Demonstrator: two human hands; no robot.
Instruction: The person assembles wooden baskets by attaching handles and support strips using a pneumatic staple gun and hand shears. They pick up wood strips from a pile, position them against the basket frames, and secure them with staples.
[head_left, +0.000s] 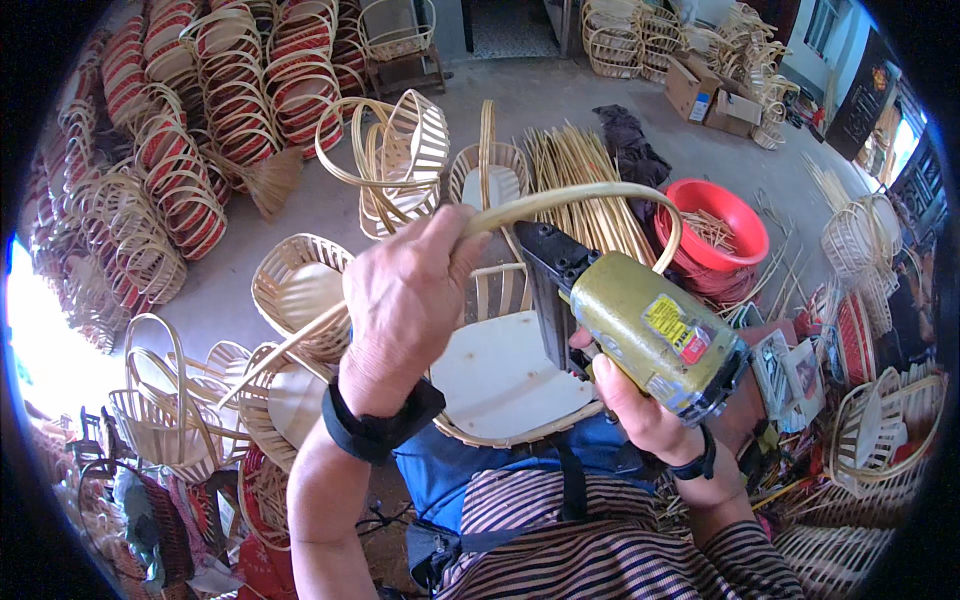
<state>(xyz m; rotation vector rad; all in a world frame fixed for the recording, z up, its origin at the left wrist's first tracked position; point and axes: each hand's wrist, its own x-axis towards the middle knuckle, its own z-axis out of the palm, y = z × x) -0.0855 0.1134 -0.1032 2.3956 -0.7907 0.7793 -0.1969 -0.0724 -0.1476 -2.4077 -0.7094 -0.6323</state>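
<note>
My left hand (405, 305) is closed on a long, pale bamboo strip (560, 195) that arches rightward and loops down behind the tool. My right hand (640, 405) grips an olive-gold pneumatic staple gun (635, 320), whose black nose points up and left beside the strip, over the basket. A pale woven basket with a flat wooden base (505, 370) rests on my lap beneath both hands; part of its far side is hidden by the gun and strip. Where exactly the nose meets the basket cannot be made out.
Stacks of red-and-natural baskets (180, 190) line the left. More baskets (295, 285) stand in front of me and at both sides (880, 430). Bundled cane sticks (585, 190), a red basin (740, 240), dark cloth (630, 145) and cardboard boxes (690, 85) lie farther back.
</note>
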